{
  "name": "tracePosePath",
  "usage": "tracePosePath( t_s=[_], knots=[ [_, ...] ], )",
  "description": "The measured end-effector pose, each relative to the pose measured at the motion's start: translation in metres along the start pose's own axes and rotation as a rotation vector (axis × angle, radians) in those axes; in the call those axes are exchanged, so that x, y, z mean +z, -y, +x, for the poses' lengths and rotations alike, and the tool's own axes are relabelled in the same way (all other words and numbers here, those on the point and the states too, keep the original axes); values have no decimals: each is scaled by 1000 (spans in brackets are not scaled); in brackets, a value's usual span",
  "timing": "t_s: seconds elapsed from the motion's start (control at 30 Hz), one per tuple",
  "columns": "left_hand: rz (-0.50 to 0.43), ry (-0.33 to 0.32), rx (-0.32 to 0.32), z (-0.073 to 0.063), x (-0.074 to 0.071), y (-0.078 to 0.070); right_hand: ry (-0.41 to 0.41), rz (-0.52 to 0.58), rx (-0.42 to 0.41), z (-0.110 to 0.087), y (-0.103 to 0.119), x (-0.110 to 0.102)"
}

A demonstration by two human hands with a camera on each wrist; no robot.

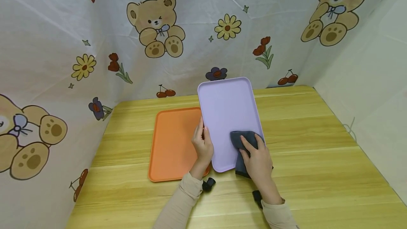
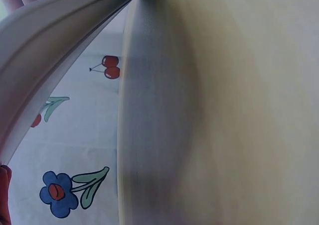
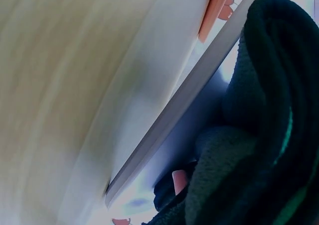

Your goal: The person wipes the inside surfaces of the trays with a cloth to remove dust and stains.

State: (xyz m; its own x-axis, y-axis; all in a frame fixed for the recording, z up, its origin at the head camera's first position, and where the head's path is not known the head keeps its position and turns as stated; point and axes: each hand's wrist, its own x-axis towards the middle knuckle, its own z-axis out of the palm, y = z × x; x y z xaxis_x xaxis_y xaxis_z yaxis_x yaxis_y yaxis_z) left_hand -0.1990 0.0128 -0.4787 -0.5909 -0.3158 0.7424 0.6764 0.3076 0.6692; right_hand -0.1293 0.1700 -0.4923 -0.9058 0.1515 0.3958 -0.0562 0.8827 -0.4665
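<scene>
The left hand (image 1: 203, 147) holds the purple tray (image 1: 227, 109) by its edge, fingers partly hidden; the right hand (image 1: 259, 163) holds a cloth (image 1: 237, 139) against it.

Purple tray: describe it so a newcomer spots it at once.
On the table lies the orange tray. To its right in the head view, the left hand holds the purple tray by its edge, tilted up. Unlike that neighbour, it is pale purple, with a dark cloth against its face.

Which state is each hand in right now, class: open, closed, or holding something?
Left hand: holding the purple tray by its edge.
Right hand: holding the dark cloth against the tray's face.
</scene>
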Motion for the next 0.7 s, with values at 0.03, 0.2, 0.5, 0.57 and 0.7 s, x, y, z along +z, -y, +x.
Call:
tracePosePath(
  t_s=[0.03,0.2,0.5,0.57,0.7],
  knots=[
    [-2,-1,3,-2,1,4,3,-3,0,-1,1,0],
    [-7,3,-10,-11,3,26,2,-20,-18,-4,6,1],
    [16,9,-5,-11,2,28,-69,-53,-129,-11,18,6],
    [19,10,-6,-11,2,28,-85,-55,-155,-13,20,8],
    [25,7,-4,-11,2,28,-95,-62,-196,-15,25,10]
  ],
)
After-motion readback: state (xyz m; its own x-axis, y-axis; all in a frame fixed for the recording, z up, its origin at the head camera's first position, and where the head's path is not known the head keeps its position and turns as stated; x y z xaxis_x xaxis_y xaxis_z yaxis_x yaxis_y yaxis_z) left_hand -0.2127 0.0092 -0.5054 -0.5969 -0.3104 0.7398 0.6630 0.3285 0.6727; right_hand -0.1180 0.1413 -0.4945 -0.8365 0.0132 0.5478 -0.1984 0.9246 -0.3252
